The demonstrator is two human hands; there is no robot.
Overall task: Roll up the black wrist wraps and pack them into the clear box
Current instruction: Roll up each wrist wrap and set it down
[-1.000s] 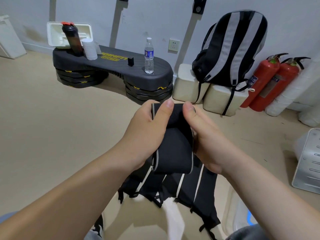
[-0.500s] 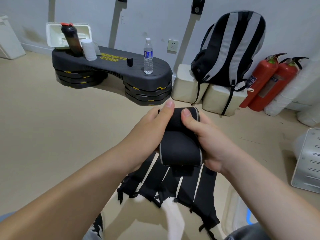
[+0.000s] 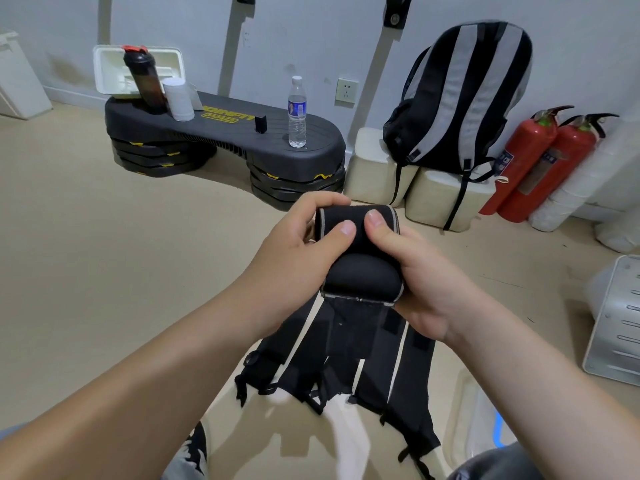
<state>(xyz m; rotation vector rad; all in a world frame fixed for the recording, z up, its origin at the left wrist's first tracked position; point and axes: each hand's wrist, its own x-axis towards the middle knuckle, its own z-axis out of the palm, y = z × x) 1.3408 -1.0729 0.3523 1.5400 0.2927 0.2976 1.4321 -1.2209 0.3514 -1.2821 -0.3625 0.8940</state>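
Observation:
I hold a black wrist wrap with grey edges in front of me, rolled into a thick bundle. My left hand grips its left side with the thumb pressed on top. My right hand grips its right side, thumb also on top. A short tail of the wrap hangs below the roll. Several more black wrist wraps lie flat side by side on the floor beneath my hands. The clear box sits on the floor at the lower right, mostly hidden by my right forearm.
A black step platform stands ahead with a shaker bottle, a white cup and a water bottle. A striped backpack rests on cream blocks. Two red fire extinguishers lean at the right. A grey metal case stands far right.
The loose length of the wrap has been wound in, so the roll is thicker and its hanging tail shorter. Both thumbs have shifted onto the top of the roll.

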